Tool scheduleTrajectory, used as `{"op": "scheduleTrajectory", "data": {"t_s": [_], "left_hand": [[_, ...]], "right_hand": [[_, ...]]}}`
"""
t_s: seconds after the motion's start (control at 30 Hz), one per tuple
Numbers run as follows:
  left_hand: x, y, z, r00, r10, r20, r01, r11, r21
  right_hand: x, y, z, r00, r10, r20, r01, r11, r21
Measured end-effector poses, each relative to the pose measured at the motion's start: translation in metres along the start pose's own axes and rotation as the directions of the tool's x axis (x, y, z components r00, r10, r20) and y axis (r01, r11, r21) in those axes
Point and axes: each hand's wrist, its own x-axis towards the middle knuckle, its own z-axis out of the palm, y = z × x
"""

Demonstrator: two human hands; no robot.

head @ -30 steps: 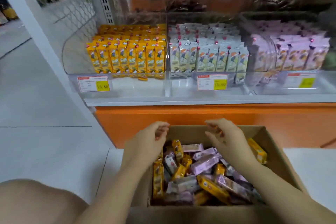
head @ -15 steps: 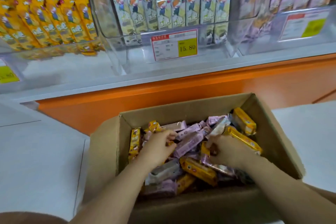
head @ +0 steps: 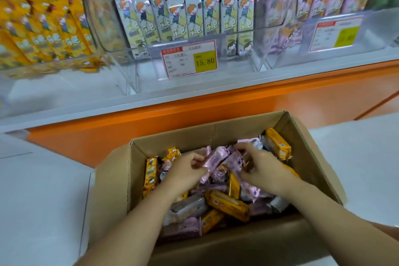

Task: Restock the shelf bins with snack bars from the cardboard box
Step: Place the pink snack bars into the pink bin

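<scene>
Below shelf bins [head: 133,71], left hand [head: 186,171] and right hand [head: 264,170] each clamp their grip on light, slippery pink snack bars [head: 214,158] in the cardboard box [head: 112,179], probably best pinched mid-length

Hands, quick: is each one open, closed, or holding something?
Left hand: fingers curled, pinching a pink bar.
Right hand: fingers curled round a purple bar.

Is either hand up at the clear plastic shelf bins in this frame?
No, the left hand and right hand are both down inside the brown cardboard box, gripping pink-wrapped snack bars.
</scene>
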Motion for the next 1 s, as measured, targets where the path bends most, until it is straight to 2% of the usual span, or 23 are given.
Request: {"op": "scheduleTrajectory", "data": {"t_s": [0.07,0.13,0.2,0.3,0.43,0.57,0.67,0.73,0.87,1.0], "left_hand": [[-0.011,0.008,-0.015,0.995,-0.083,0.051,0.094,0.958,-0.272],[-0.024,0.017,-0.027,0.982,-0.143,0.121,0.186,0.821,-0.54],[-0.035,0.024,-0.036,0.981,-0.146,0.125,0.193,0.726,-0.66],[-0.056,0.038,-0.047,0.988,-0.076,0.138,0.155,0.617,-0.772],[-0.084,0.061,-0.055,0.989,0.034,0.142,0.1,0.548,-0.83],[-0.102,0.084,-0.058,0.986,0.139,0.095,0.004,0.544,-0.839],[-0.11,0.101,-0.058,0.983,0.183,0.028,-0.071,0.516,-0.854],[-0.113,0.111,-0.06,0.984,0.177,0.001,-0.083,0.466,-0.881],[-0.12,0.133,-0.062,0.982,0.188,-0.031,-0.104,0.389,-0.916],[-0.122,0.153,-0.059,0.962,0.245,-0.117,-0.226,0.484,-0.845]], "right_hand": [[-0.002,-0.014,-0.016,0.995,-0.024,-0.098,0.03,0.997,0.066],[-0.005,-0.028,-0.032,0.981,-0.065,-0.182,0.079,0.995,0.068],[-0.01,-0.044,-0.05,0.965,-0.084,-0.249,0.104,0.992,0.068],[-0.025,-0.065,-0.078,0.944,-0.107,-0.311,0.132,0.989,0.061],[-0.051,-0.086,-0.11,0.9,-0.191,-0.392,0.223,0.974,0.038],[-0.081,-0.101,-0.134,0.828,-0.231,-0.512,0.276,0.961,0.014],[-0.095,-0.1,-0.142,0.78,-0.184,-0.599,0.295,0.951,0.093],[-0.096,-0.092,-0.144,0.758,-0.109,-0.643,0.309,0.928,0.206],[-0.092,-0.083,-0.144,0.757,0.089,-0.647,0.365,0.764,0.532],[-0.092,-0.092,-0.139,0.8,0.039,-0.599,0.373,0.75,0.546]]}}
